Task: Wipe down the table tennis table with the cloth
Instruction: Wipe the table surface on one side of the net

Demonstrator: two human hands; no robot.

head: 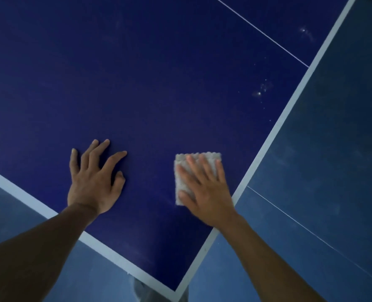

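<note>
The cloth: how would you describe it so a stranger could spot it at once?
Start at the dark blue table, near its white-edged corner. The right hand lies flat there, pressing a small rectangular cloth. It is the only pale, nubbly thing on the blue.

Head-worn — steeply down, near table point(137, 73)

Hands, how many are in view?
2. The left hand rests spread on the blue table; the right hand presses flat on the white cloth to its right. None seems hidden.
</note>
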